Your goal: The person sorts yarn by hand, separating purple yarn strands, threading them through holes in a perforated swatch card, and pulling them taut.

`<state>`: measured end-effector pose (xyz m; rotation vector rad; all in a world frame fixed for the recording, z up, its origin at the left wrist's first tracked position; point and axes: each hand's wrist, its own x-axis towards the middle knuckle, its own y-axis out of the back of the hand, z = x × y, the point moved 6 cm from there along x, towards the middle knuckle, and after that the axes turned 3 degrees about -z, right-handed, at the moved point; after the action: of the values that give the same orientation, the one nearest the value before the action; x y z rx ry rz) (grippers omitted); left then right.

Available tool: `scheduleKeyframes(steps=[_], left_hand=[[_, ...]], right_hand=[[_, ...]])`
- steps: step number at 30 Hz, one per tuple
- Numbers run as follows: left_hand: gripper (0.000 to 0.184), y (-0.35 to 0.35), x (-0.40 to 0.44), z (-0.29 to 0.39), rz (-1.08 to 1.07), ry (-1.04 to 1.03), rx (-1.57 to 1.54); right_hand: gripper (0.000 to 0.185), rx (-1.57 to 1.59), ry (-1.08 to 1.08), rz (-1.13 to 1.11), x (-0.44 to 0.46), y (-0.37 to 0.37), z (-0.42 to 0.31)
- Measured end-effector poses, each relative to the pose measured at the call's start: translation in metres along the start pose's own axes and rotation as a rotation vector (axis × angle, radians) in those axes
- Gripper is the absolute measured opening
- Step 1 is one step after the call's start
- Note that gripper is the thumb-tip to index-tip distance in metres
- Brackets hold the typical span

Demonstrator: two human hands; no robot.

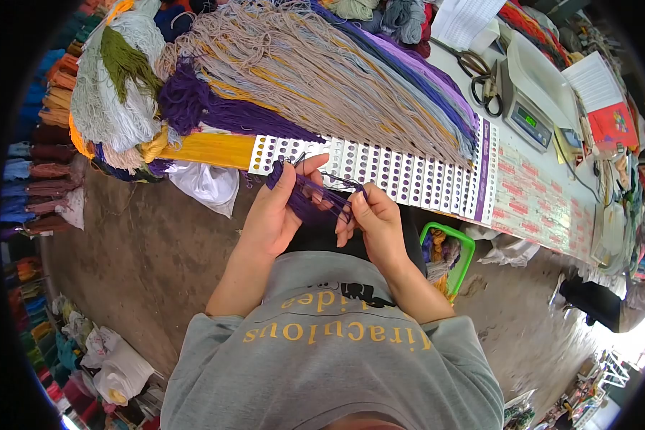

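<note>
My left hand is closed on a bunch of dark purple thread, held in front of my body at the table's near edge. My right hand pinches strands of the same purple thread a little to the right. Loose strands stretch between the two hands. Just beyond my fingers lie white cards with rows of punched holes. Long beige, grey and yellow threads spread over the table behind them. A thick purple bundle lies to the left of these.
Two pairs of scissors lie at the right near a digital scale. A green basket holding yarn stands on the floor below the table. Grey-white hanks hang at the left table end. Shelves of coloured yarn line the left.
</note>
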<state>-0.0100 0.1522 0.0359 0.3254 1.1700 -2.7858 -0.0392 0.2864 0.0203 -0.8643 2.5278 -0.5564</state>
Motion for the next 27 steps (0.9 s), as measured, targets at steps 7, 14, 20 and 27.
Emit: scheduleKeyframes(steps=[7,14,20,27], left_hand=[[0.052,-0.0011,-0.0003,-0.0019,-0.016,0.012,-0.070],[0.051,-0.0062,-0.0016,-0.0006,-0.019,0.026,-0.096],[0.050,-0.0046,-0.0025,-0.0008,0.057,0.027,-0.058],[0.050,-0.0051,-0.0031,0.0011,0.024,0.022,-0.026]], right_hand=[[0.027,0.006,0.003,-0.005,0.0004,-0.0019,-0.0004],[0.028,-0.021,0.006,-0.010,-0.0002,-0.0038,-0.0008],[0.028,-0.019,0.011,-0.018,-0.0007,-0.0044,-0.0019],[0.028,-0.048,0.030,-0.013,-0.0015,-0.0050,-0.0036]])
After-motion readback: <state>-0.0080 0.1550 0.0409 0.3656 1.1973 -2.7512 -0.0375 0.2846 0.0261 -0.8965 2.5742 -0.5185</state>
